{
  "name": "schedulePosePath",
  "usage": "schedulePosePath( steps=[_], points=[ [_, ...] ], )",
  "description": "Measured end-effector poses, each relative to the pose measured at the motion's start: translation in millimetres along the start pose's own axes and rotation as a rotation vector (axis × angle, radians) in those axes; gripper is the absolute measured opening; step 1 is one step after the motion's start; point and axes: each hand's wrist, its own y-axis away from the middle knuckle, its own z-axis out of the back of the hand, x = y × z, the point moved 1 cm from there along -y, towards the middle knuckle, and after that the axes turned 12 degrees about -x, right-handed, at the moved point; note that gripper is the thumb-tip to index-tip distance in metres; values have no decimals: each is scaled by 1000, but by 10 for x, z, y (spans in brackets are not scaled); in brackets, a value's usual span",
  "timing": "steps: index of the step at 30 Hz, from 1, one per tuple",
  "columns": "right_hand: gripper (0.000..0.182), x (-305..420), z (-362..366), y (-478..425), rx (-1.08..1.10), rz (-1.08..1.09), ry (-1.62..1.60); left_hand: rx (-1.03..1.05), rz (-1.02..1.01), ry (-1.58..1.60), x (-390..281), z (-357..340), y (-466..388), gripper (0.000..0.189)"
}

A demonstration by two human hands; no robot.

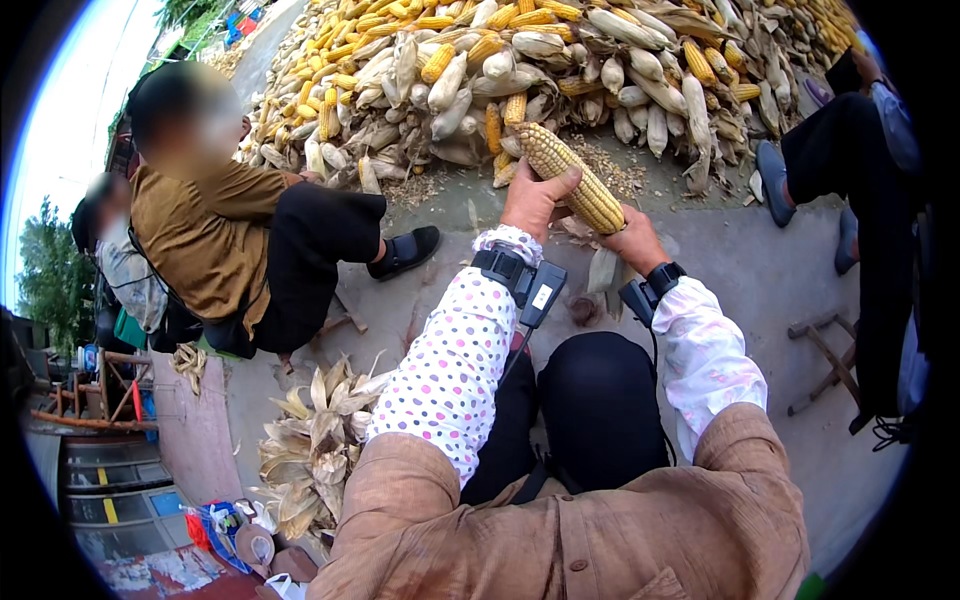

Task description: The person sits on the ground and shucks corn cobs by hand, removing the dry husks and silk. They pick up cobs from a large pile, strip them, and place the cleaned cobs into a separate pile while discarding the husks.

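A husked ear of pale yellow corn [576, 182] slants between my two hands, its tip towards the pile. My left hand [537, 196] grips its upper part, thumb lying across the kernels. At the lower end, my right hand [636, 238] closes around the butt of the ear, its fingers partly hidden. A strip of pale husk [602, 271] shows just below the ear near my right hand. Beyond my hands rises a large heap of corn ears [457, 82], some bare and yellow, others wrapped in dry husk.
A seated person in a brown jacket [214, 232] is at left, one black shoe [405, 253] extended. Another person's dark trouser leg [840, 161] is at right, above a wooden stool [829, 360]. Dry husks [319, 450] lie piled beside my left arm. Loose kernels [607, 169] litter the concrete.
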Motion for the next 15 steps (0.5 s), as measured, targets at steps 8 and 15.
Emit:
schedulePosePath(
  steps=[8, 15],
  points=[
    [70, 410, -230, 35, -95, 171, -104, -95, -102, 388, 259, 20, -199, 62],
    [57, 305, -324, -54, 0, -4, -329, -111, -168, 288, 145, -64, -164, 63]
  ],
)
